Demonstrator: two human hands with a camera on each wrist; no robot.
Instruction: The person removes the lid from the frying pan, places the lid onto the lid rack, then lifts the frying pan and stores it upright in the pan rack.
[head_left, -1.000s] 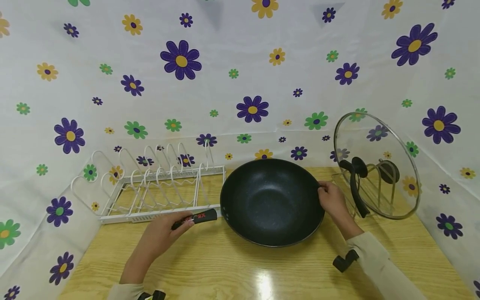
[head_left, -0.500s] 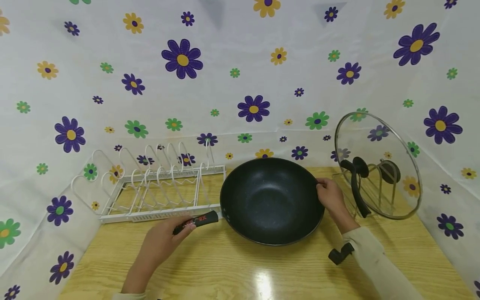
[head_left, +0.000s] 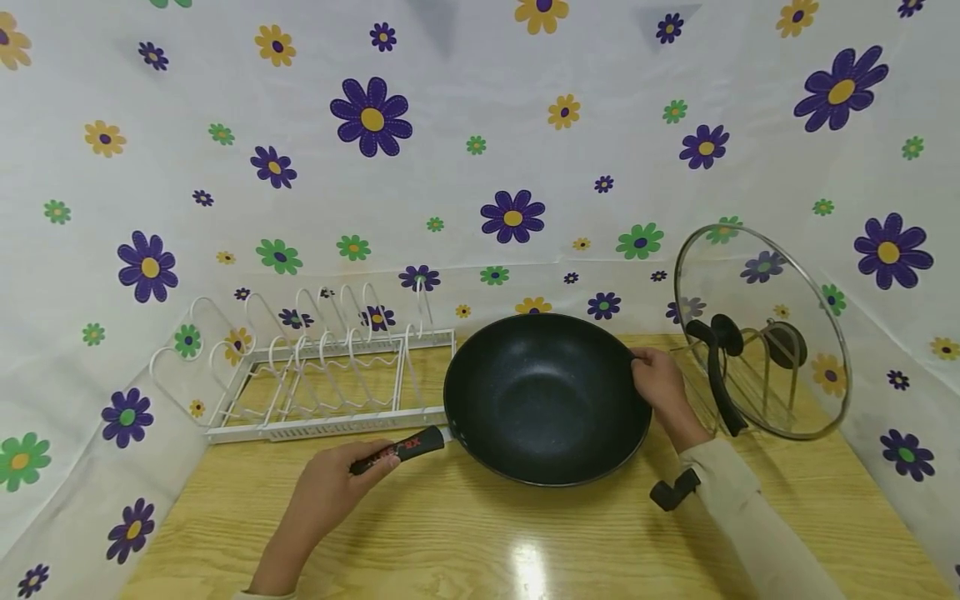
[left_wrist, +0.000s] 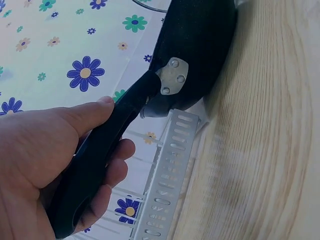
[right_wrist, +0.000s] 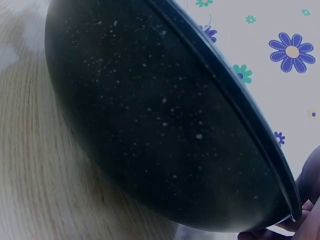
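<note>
Wok (head_left: 547, 404) tilts over table (head_left: 450, 537) between white rack (head_left: 352, 423) and glass lid (head_left: 765, 333); left grip (head_left: 333, 483) wraps handle (head_left: 418, 445), right grip (head_left: 663, 390) pinches opposite rim (right_wrist: 242, 110). Move both sides together, clear of rack.

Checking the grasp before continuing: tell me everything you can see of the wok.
The wok is round, deep, black and empty, smooth inside and flecked pale outside. Its black handle, lettered in red, joins the side through a silvery plate with three rivets. The left hand grips the handle; the right hand holds the opposite rim. It is between the white rack and the glass lid, seemingly tipped toward the head camera; whether it touches the table is unclear.
</note>
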